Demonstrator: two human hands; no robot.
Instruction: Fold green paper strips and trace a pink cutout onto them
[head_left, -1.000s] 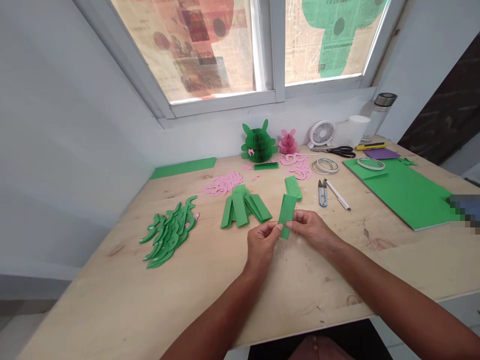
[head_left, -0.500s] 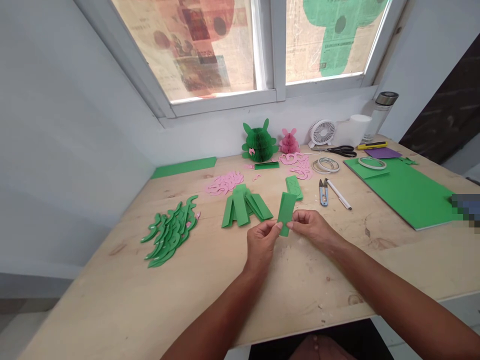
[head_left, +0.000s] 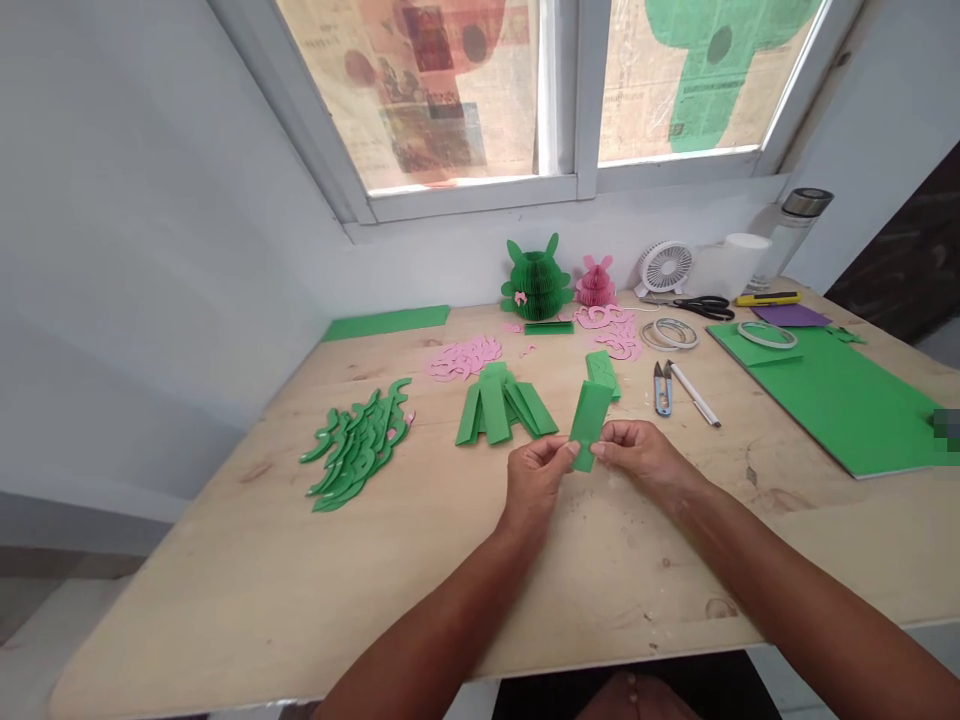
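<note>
Between my two hands stands a green paper strip (head_left: 591,415), held upright and tilted slightly right above the table. My left hand (head_left: 541,470) pinches its lower left edge, thumb in front. On the lower right edge my right hand (head_left: 637,452) is closed, thumb and fingertips on the paper. Just behind lies a folded green paper with a drawn outline (head_left: 601,372). Several folded green strips (head_left: 495,405) are fanned out to the left. Farther left is a heap of green paper cutouts (head_left: 360,450).
Pink paper scraps (head_left: 465,357) lie near the wall. Blue thread snips (head_left: 663,388), a white pen (head_left: 695,395), tape rolls (head_left: 670,335) and black scissors (head_left: 701,306) are at the right. Green sheets (head_left: 847,400) cover the right side. Behind stand a green honeycomb paper figure (head_left: 536,285) and a small fan (head_left: 666,267).
The whole view has shifted, so the table's things appear slightly farther right. Both hands keep their hold on the green strip, with little other movement.
</note>
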